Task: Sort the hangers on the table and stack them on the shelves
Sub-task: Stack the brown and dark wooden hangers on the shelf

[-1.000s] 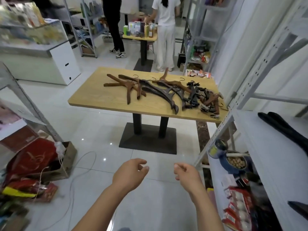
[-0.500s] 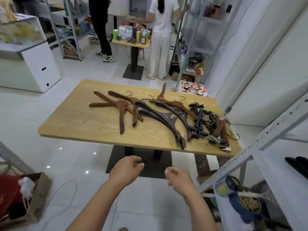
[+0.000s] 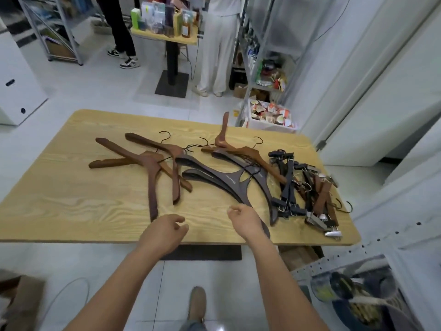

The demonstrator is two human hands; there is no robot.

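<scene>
Hangers lie spread over the wooden table (image 3: 71, 206). Brown wooden hangers (image 3: 152, 168) sit at the left and dark grey-brown hangers (image 3: 226, 180) in the middle. A lighter brown hanger (image 3: 248, 151) lies across the back. A tangled heap of black and brown clip hangers (image 3: 303, 189) fills the right side. My left hand (image 3: 164, 232) hovers over the table's near edge, fingers loosely curled, holding nothing. My right hand (image 3: 245, 220) hangs over the near end of the dark hangers, fingers loosely curled and empty.
A white metal shelf frame (image 3: 372, 244) stands at the right, with a bowl and bags (image 3: 353, 297) low beside it. Two people stand behind at a small table (image 3: 164, 34) full of bottles. More shelving (image 3: 260, 56) and a crate of packets (image 3: 269, 115) stand past the table.
I have walked up to the table; it now fills the view. Both hands have come forward from above the floor to over the table's near edge.
</scene>
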